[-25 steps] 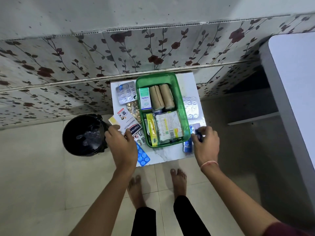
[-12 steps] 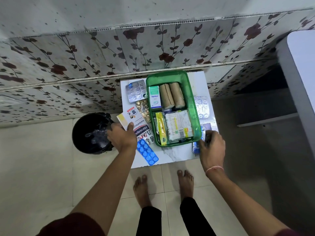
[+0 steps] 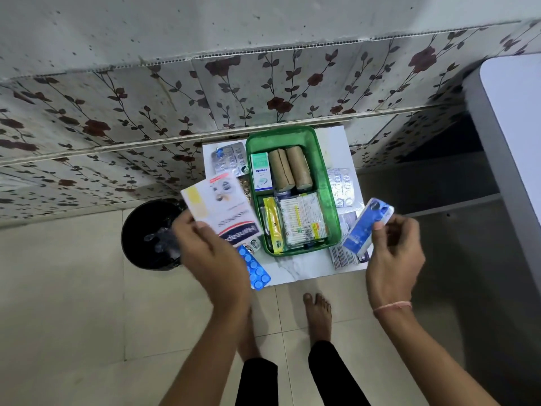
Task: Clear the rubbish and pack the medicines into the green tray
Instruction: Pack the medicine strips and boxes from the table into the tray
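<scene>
The green tray (image 3: 325, 189) sits on a small white table (image 3: 301, 268) and holds a white Optibex box (image 3: 260, 174), two brown bandage rolls (image 3: 288, 168) and several packets. My left hand (image 3: 210, 253) holds a white plaster packet (image 3: 222, 206) lifted above the table's left side. My right hand (image 3: 392, 253) grips a blue tablet strip (image 3: 366, 227) raised just right of the tray. A blue blister strip (image 3: 257, 271) lies at the front left. Silver blister strips lie at the back left (image 3: 228, 156) and right of the tray (image 3: 341, 186).
A black bin (image 3: 149, 232) with a liner stands on the floor left of the table. A floral-papered wall runs behind. A white surface (image 3: 515, 136) stands at the far right. A leaflet (image 3: 342, 253) lies on the table's front right corner. My bare feet are below the table.
My left hand has lifted the plaster packet off the table. My right hand has raised the blue tablet strip from the table's right edge.
</scene>
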